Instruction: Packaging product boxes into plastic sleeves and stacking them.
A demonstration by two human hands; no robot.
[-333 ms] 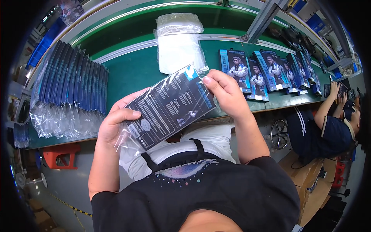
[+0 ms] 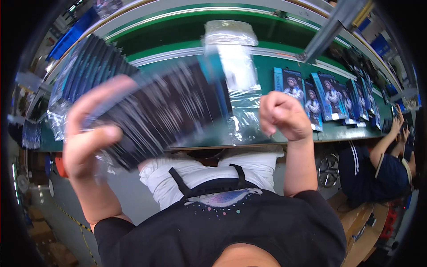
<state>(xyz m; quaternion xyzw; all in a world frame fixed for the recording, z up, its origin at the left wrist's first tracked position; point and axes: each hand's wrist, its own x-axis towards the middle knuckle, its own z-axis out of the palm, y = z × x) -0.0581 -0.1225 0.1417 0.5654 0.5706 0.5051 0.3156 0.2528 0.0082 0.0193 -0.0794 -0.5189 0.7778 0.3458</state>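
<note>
My left hand (image 2: 91,129) grips one end of a dark flat box (image 2: 164,111), thumb on its near face. The box and hand are smeared by motion, and the box is tilted over the bench's front edge. At the right, my right hand (image 2: 284,115) is raised apart from the box, its fingers curled with nothing visible in them. Beside it, a stack of clear plastic bags (image 2: 238,71) lies on the green bench, the lower part spread toward me. Behind my left hand stands a row of bagged dark boxes (image 2: 91,66).
Several blue and black printed boxes (image 2: 331,98) lie on the green bench (image 2: 267,133) at the right. A metal post (image 2: 329,33) rises behind them. A co-worker (image 2: 378,169) sits at the far right, near an open cardboard carton (image 2: 362,222) on the floor.
My right hand has let go of the bagged box's corner and come apart from it. My left hand has carried the box leftward, toward the row. The view has shifted slightly left.
</note>
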